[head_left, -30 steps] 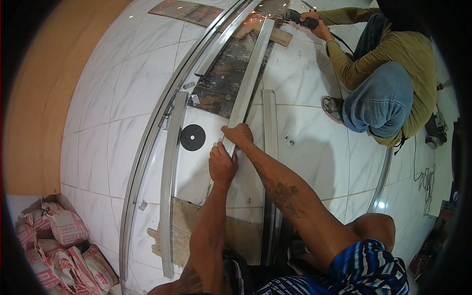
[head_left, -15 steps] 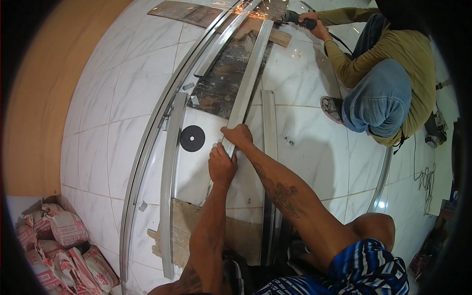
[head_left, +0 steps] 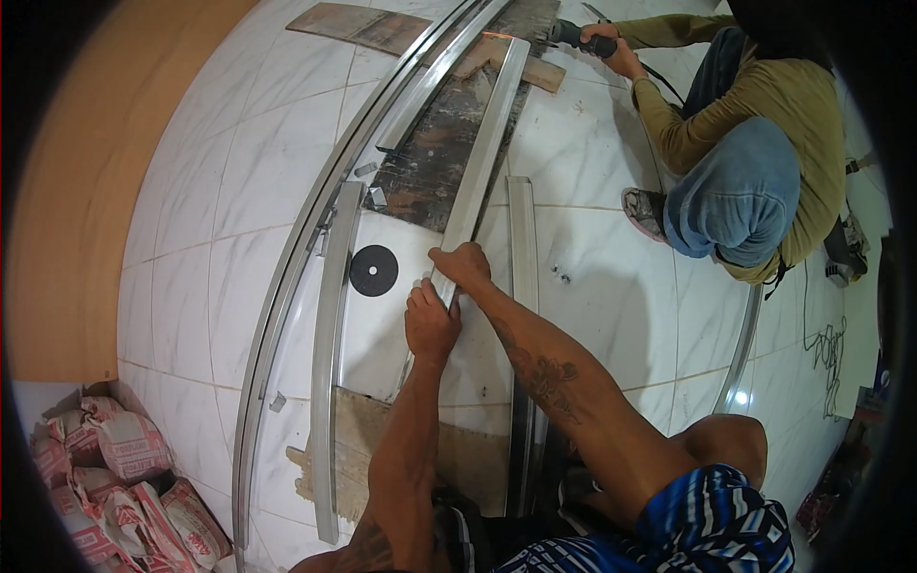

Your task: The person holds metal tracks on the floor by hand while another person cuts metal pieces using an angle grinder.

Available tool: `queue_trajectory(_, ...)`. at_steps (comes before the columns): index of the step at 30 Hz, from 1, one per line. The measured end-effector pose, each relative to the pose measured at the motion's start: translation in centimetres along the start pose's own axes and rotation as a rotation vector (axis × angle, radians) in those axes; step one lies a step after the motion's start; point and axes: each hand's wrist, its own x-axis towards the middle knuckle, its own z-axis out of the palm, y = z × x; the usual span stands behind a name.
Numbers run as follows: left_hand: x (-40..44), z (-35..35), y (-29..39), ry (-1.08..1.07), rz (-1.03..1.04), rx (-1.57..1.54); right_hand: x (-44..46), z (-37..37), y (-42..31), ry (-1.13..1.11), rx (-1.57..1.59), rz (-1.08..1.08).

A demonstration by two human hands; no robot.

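My left hand (head_left: 433, 321) and my right hand (head_left: 462, 265) are both closed around the near end of a metal channel (head_left: 482, 158). That channel slants away from me over a dark, worn board (head_left: 420, 181), and its far end glows orange along one edge. To the left of my hands lies a black cutting disc (head_left: 373, 270) on the white floor. A crouching co-worker (head_left: 731, 172) at the upper right holds an angle grinder (head_left: 585, 39) just beyond the channel's far end.
Long metal rails (head_left: 287, 277) run down the left side, with another channel (head_left: 336, 334) beside them. One more channel (head_left: 522, 229) lies right of my hands. Red-and-white bags (head_left: 134, 444) are piled lower left, near a wooden panel (head_left: 86, 191). Small metal offcuts (head_left: 377, 197) are scattered about.
The bright spray of sparks at the far end has stopped, leaving a thin orange glow. The co-worker's grinder has shifted very slightly. My hands stay on the channel.
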Motion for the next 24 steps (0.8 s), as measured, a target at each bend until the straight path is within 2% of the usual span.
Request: queue_trajectory(24,-0.1,0.1,0.0,0.017,0.013,-0.010,-0.4,-0.4,-0.3,-0.019,-0.009,0.010)
